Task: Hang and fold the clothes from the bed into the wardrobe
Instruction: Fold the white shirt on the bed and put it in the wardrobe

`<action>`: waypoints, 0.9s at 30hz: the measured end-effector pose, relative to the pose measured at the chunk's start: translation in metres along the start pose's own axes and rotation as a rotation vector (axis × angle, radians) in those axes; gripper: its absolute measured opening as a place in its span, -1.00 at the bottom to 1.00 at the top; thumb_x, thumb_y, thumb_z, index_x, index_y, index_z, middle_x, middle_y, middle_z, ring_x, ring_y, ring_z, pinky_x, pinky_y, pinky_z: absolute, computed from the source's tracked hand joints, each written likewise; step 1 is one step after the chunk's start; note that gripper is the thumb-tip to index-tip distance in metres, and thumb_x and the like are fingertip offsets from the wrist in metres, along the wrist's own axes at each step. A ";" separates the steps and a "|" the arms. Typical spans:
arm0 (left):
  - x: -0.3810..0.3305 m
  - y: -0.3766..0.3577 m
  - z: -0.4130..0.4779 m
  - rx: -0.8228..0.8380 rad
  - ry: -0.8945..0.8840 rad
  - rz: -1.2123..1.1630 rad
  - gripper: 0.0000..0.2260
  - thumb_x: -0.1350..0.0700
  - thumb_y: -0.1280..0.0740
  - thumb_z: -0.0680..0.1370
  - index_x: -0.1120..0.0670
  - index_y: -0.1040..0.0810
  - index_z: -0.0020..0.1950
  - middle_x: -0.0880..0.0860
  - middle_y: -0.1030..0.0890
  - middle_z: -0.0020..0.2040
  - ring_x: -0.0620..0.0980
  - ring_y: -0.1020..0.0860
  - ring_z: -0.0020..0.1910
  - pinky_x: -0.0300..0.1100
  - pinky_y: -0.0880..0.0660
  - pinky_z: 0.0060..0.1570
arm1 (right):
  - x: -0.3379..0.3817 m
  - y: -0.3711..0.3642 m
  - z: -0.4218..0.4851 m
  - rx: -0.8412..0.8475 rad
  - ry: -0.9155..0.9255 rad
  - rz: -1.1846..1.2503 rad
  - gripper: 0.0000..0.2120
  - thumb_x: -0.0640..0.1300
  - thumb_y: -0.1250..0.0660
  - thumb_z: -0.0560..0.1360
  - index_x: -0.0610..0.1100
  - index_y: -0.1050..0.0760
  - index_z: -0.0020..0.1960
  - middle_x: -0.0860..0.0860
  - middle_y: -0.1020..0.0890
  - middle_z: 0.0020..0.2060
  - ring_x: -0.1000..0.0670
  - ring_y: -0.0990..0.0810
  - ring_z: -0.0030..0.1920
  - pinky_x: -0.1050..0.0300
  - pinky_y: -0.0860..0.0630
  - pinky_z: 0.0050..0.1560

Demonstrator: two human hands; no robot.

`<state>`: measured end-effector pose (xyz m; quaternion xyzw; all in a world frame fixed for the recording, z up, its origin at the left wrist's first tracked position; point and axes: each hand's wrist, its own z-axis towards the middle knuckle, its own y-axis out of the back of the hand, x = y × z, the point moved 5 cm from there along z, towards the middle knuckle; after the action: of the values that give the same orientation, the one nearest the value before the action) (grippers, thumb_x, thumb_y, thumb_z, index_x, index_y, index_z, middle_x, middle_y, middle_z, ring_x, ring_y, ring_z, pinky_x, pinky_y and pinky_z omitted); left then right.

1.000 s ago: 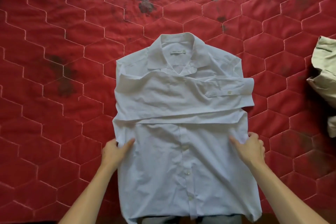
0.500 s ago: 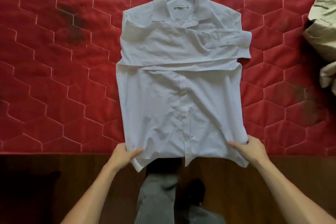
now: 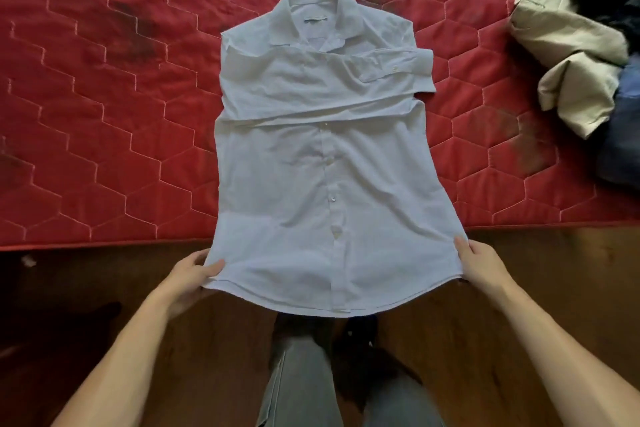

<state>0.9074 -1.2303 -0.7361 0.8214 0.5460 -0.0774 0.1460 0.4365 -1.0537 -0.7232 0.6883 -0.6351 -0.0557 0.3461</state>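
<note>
The left hand [image 3: 188, 274] and right hand [image 3: 480, 262] are pinching the hem corners of the sleeve-folded white shirt [image 3: 311, 191], while a clothes pile [image 3: 571, 45] is waiting on the bed [image 3: 104, 121].

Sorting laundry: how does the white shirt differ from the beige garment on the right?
The white shirt lies spread flat; the beige garment is crumpled. The left hand and right hand grip the white shirt's hem; no hand touches the beige garment. Both lie on the red bedcover.
</note>
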 end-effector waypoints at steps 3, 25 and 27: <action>-0.048 -0.001 -0.002 -0.050 -0.116 -0.145 -0.44 0.26 -0.35 0.59 0.05 -0.27 0.55 0.09 -0.56 0.29 0.02 -0.61 0.08 -0.09 -0.57 -0.07 | 0.034 0.011 0.002 -0.012 -0.019 0.139 -0.52 0.06 -0.14 0.66 -0.36 -0.59 0.03 -0.29 -0.66 -0.04 -0.21 -0.62 -0.07 0.01 -0.46 -0.08; -0.448 -0.009 0.198 -0.297 -0.439 0.035 -0.58 0.04 -0.34 0.54 0.11 -0.42 0.37 0.22 -0.60 0.14 0.09 -0.60 -0.01 -0.01 -0.57 0.04 | 0.351 0.042 0.276 -0.268 -0.072 0.380 -0.83 0.04 -0.26 0.50 -0.04 -0.48 -0.01 -0.12 -0.51 -0.08 0.00 -0.59 -0.20 0.16 -0.50 -0.19; -0.442 -0.028 0.200 -0.458 -0.586 0.513 -0.50 0.04 -0.38 0.51 0.09 -0.38 0.43 0.20 -0.55 0.20 0.16 -0.52 0.15 0.06 -0.46 0.20 | 0.332 0.032 0.271 -0.378 -0.068 0.039 -0.47 0.06 -0.37 0.44 -0.16 -0.43 0.33 -0.23 -0.47 0.25 -0.22 -0.47 0.25 -0.04 -0.41 0.27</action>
<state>0.7147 -1.6712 -0.8029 0.8201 0.2632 -0.1453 0.4870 0.3313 -1.4650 -0.7897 0.5962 -0.6380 -0.1907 0.4485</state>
